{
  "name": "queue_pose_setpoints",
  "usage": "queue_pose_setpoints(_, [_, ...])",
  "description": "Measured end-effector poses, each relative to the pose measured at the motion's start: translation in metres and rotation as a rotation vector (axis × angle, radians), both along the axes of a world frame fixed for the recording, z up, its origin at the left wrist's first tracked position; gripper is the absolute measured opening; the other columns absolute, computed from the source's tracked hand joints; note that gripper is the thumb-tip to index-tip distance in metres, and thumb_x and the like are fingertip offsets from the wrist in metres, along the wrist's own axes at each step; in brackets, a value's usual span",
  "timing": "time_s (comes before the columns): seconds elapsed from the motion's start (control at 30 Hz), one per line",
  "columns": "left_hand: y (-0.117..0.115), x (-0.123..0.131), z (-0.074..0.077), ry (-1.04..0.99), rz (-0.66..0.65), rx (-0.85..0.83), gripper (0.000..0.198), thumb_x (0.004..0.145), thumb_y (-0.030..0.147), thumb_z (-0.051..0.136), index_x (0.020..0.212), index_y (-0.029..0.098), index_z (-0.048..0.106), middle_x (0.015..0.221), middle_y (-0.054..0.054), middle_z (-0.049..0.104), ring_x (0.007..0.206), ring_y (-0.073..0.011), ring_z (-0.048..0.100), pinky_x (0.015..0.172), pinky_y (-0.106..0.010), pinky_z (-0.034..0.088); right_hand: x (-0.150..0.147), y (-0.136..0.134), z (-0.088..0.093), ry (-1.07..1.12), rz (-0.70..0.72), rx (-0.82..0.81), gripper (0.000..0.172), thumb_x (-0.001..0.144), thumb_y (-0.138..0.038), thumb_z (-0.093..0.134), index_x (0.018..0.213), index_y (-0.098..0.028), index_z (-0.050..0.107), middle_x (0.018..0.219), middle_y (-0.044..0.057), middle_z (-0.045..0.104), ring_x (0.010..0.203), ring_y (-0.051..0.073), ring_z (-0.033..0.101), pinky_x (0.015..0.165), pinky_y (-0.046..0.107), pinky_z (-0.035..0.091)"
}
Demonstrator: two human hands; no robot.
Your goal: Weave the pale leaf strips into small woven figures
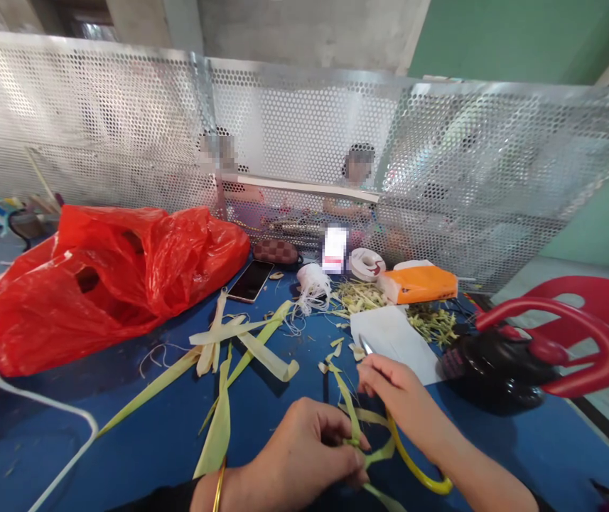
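Note:
My left hand is closed in a pinch on a pale green leaf strip. The strip looks knotted or folded at my fingertips, and more ends trail below. Just right of it, my right hand is closed around what appear to be scissors. A silvery tip pokes out past the fingers, and the yellow loop handle of the scissors curves under my wrist. My palm hides their middle. Left of my hands, several loose leaf strips lie crossed on the blue table.
A red plastic bag fills the back left. Behind stand a phone, white string, a tape roll and an orange packet. White paper and a dark kettle sit right. A perforated metal screen separates other people.

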State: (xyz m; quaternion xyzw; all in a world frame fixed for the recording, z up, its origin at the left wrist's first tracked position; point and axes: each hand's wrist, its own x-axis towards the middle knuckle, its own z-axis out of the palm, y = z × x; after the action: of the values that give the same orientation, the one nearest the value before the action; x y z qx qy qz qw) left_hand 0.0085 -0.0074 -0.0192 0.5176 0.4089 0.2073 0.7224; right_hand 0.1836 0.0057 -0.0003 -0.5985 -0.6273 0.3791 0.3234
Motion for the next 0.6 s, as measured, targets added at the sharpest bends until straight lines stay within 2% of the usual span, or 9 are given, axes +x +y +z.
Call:
queue_pose_setpoints(0.13, [-0.001, -0.001, 0.001, 0.056, -0.005, 0.069, 0.020, 0.058, 0.016, 0.060, 0.075, 0.012, 0.070, 0.060, -0.001, 0.069, 0.054, -0.0128, 0.060, 0.058, -0.023, 0.046, 0.003, 0.002, -0.001, -0.009, 0.043, -0.037, 0.035, 0.089, -0.043, 0.046, 0.064, -0.019, 0.052, 0.060, -0.003, 0.050, 0.063, 0.015, 0.049, 0.063, 0.027, 0.039])
queue_pose_setpoints(0.23, [-0.002, -0.003, 0.002, 0.141, -0.048, 0.149, 0.020, 0.061, 0.019, 0.061, 0.077, 0.013, 0.072, 0.064, -0.001, 0.071, 0.060, -0.0143, 0.062, 0.060, -0.023, 0.046, -0.004, -0.002, -0.002, 0.008, 0.132, -0.157, 0.025, 0.079, -0.038, 0.061, 0.065, -0.018, 0.056, 0.060, -0.003, 0.052, 0.060, 0.014, 0.047, 0.059, 0.025, 0.037])
queue_pose_setpoints(0.3, [-0.003, -0.004, 0.001, 0.180, -0.085, 0.182, 0.020, 0.063, 0.021, 0.060, 0.077, 0.014, 0.073, 0.066, -0.001, 0.071, 0.063, -0.0151, 0.063, 0.061, -0.023, 0.046, -0.009, -0.006, -0.001, 0.047, 0.152, -0.195, 0.021, 0.077, -0.032, 0.063, 0.063, -0.017, 0.056, 0.060, -0.003, 0.054, 0.060, 0.014, 0.048, 0.059, 0.025, 0.037])
queue_pose_setpoints(0.43, [-0.003, -0.004, -0.001, 0.187, -0.088, 0.181, 0.020, 0.063, 0.021, 0.060, 0.077, 0.014, 0.073, 0.067, -0.001, 0.072, 0.064, -0.0156, 0.064, 0.061, -0.023, 0.047, -0.012, -0.008, 0.000, 0.066, 0.137, -0.163, 0.023, 0.082, -0.029, 0.055, 0.062, -0.019, 0.054, 0.059, -0.002, 0.054, 0.060, 0.014, 0.050, 0.059, 0.025, 0.038])
queue_pose_setpoints(0.6, [-0.001, -0.003, -0.004, 0.109, -0.052, 0.106, 0.021, 0.060, 0.019, 0.062, 0.077, 0.013, 0.073, 0.064, -0.002, 0.072, 0.061, -0.0159, 0.064, 0.059, -0.023, 0.047, -0.007, -0.006, -0.002, -0.020, 0.152, -0.095, 0.027, 0.089, -0.031, 0.047, 0.065, -0.020, 0.048, 0.061, -0.003, 0.050, 0.061, 0.013, 0.046, 0.057, 0.024, 0.037])
